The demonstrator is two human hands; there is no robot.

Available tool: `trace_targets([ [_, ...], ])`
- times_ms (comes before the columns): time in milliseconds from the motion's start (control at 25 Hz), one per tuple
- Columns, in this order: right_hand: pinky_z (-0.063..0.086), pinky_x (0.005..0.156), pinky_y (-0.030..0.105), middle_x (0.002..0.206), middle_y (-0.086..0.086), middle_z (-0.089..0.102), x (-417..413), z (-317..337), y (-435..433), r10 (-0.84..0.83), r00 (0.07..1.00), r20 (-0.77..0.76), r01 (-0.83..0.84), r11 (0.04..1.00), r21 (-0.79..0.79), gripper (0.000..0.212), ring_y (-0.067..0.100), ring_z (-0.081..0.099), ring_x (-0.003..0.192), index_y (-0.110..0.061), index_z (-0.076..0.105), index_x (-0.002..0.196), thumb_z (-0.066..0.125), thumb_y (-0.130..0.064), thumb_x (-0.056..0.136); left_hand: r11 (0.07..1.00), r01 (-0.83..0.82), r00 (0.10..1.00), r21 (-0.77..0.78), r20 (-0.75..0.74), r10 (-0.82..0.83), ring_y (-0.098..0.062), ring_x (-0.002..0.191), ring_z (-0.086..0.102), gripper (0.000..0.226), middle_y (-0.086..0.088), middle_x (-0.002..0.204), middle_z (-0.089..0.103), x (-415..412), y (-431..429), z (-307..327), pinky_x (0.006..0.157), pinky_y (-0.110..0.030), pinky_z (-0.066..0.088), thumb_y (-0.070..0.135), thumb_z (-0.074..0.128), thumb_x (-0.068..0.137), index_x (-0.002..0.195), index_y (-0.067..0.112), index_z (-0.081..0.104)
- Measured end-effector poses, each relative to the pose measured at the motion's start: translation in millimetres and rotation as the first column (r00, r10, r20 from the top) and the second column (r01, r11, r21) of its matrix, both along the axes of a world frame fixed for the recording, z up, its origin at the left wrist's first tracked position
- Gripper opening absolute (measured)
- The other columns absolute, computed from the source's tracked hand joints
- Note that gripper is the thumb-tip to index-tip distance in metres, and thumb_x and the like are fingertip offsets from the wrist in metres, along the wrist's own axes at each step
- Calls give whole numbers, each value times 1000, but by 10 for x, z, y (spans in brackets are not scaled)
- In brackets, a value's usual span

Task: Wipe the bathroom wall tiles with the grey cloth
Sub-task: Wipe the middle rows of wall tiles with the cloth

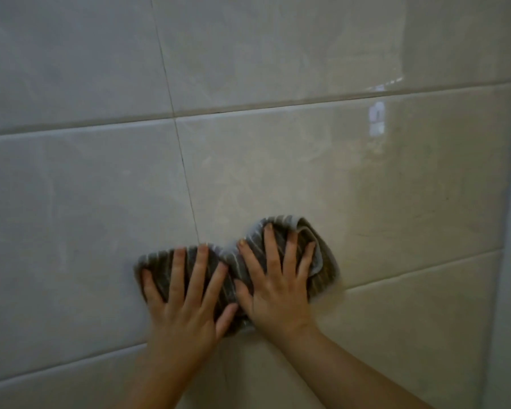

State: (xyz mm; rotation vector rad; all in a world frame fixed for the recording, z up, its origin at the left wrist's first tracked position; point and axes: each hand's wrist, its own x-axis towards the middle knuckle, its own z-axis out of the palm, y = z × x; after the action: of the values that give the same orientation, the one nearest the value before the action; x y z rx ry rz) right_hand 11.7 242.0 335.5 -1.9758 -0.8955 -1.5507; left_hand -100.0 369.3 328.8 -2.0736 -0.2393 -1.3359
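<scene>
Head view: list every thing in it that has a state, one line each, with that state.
grey cloth: bunched, pressed flat against the wall under both hands.
left hand: open, fingers spread, palm on the cloth.
right hand: open, fingers spread, palm on the cloth.
wall tiles: glossy, faintly streaked; grout lines dark.

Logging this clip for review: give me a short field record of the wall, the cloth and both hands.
surface: glossy beige-grey ceramic wall tiles, dark grout lines
cloth: bunched grey striped fabric cloth, pressed against the tiles
left hand: left hand, flat, fingers spread, on the cloth's left part
right hand: right hand, flat, fingers spread, on the cloth's right part
position: cloth just right of the vertical grout line
other: small bright reflection on an upper-right tile
</scene>
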Motion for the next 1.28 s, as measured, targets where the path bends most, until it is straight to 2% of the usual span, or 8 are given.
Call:
trace_targets([
  [160, 7, 112, 70, 158, 10, 11, 395, -251, -400, -32, 997, 68, 34, 999, -24, 69, 47, 17, 141, -35, 22, 149, 46, -57, 88, 1000, -1, 1000, -2, -23, 1, -38, 151, 9, 70, -13, 163, 15, 329, -333, -250, 111, -74, 4, 59, 45, 89, 146, 19, 39],
  [400, 15, 109, 72, 159, 13, 9, 939, -127, -1028, -75, 997, -17, 76, 996, 39, 69, 49, 14, 143, -29, 21, 149, 42, -54, 88, 996, 87, 995, -2, -53, -86, -35, 153, 4, 75, -10, 166, 5, 876, -952, 1, 115, -70, -1, 61, 39, 92, 155, 22, 24],
  [520, 15, 110, 72, 159, 17, 13, 933, 214, -1038, -92, 994, -67, 99, 988, 117, 68, 50, 13, 143, -26, 19, 152, 37, -52, 93, 994, 105, 994, -1, -27, -105, -35, 152, 9, 74, -13, 166, 9, 922, -990, 354, 116, -68, 1, 61, 41, 93, 156, 24, 25],
  [760, 10, 112, 69, 160, 17, 18, 918, 1436, -904, -30, 999, 43, 23, 989, 149, 68, 47, 12, 146, -24, 19, 153, 39, -52, 94, 999, 51, 993, -5, 104, -51, -41, 151, 5, 72, -13, 165, 6, 907, -929, 1445, 114, -71, 0, 60, 34, 97, 157, 22, 20],
  [880, 6, 113, 68, 161, 15, 15, 1111, 1773, -1056, -43, 998, 34, 36, 983, 180, 70, 44, 9, 147, -21, 21, 152, 37, -57, 94, 998, 28, 990, -47, 139, -21, -41, 151, 3, 73, -11, 164, 9, 1065, -1125, 1717, 114, -72, 1, 60, 29, 97, 158, 22, 16],
  [1040, 10, 112, 69, 160, 18, 16, 1226, 1345, -1220, -63, 996, -55, 74, 971, 228, 67, 46, 10, 146, -20, 22, 151, 32, -56, 95, 998, 53, 998, -22, 44, -52, -39, 152, 3, 72, -10, 166, 10, 1203, -1293, 1391, 114, -71, 0, 58, 30, 97, 158, 23, 17],
  [1160, 14, 110, 71, 159, 21, 15, 1128, 938, -1210, -105, 992, -68, 114, 984, 135, 65, 49, 9, 145, -19, 20, 153, 27, -52, 98, 995, 91, 996, 29, -28, -90, -36, 152, 5, 71, -9, 166, 14, 1131, -1233, 1133, 115, -70, 1, 57, 33, 95, 155, 23, 23],
  [1280, 11, 112, 70, 161, 17, 12, 1115, 1126, -1218, -59, 998, 15, 59, 998, 20, 64, 46, 6, 146, -24, 18, 154, 30, -51, 97, 996, 86, 996, 29, 3, -86, -35, 152, 7, 71, -8, 166, 14, 1106, -1207, 1248, 115, -70, 3, 58, 34, 94, 154, 22, 26],
])
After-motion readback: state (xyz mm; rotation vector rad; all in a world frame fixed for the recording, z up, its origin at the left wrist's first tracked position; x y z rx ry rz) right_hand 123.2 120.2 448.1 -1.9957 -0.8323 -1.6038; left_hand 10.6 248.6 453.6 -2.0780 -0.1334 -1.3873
